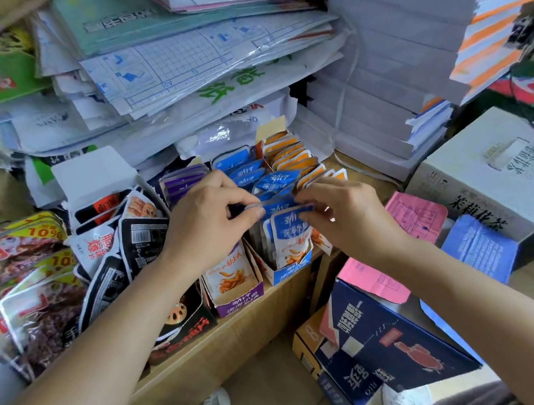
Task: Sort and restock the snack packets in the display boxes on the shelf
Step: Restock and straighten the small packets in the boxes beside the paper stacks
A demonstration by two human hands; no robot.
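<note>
Three narrow display boxes stand side by side on the wooden shelf: a purple box, a blue box and an orange box further back. Blue snack packets stand upright in the blue box. My left hand pinches the top edge of a blue packet from the left. My right hand pinches the top of the blue packets from the right. Purple packets fill the back of the purple box, behind my left hand.
Black and white snack packets spill from a white box on the left, beside red meat packets. Stacks of paper rise behind. A dark blue carton and pink sheets lie at lower right. My shoes stand on the floor.
</note>
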